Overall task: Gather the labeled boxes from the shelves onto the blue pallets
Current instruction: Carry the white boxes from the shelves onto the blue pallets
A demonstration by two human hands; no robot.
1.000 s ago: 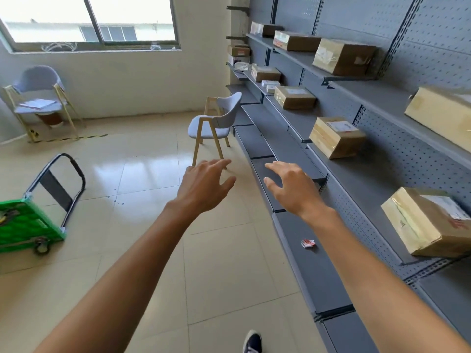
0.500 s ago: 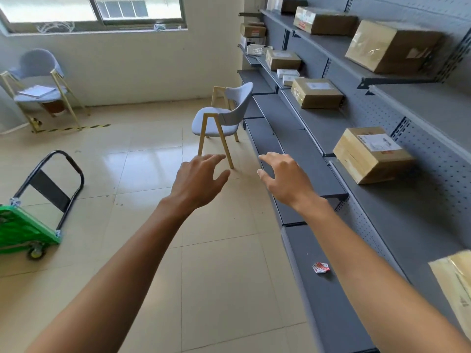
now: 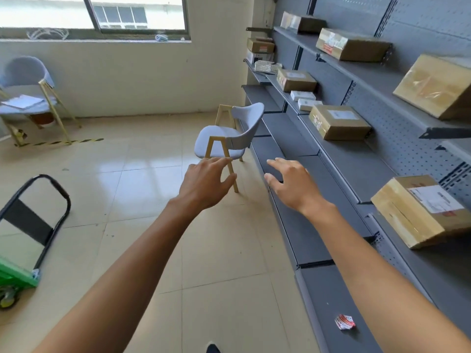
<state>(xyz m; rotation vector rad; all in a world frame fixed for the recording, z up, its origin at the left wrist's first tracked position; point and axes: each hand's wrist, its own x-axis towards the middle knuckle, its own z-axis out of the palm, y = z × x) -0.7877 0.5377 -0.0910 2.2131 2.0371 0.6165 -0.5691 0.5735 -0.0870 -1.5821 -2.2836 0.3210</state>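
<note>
Head view: nearest labeled cardboard box sits on the grey shelf at right, brown, taped, white label with red print on top. Second labeled box farther along the same shelf level, more boxes on the upper shelf. White mesh basket at the far end, contents unclear. Left hand and right hand held out empty, fingers spread, apart. Green cart on the floor left, grey chair ahead.

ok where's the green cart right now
The green cart sits at the far left edge of the head view, on the tiled floor, its black handle leaning toward the middle, well away from the shelves on the right.
</note>
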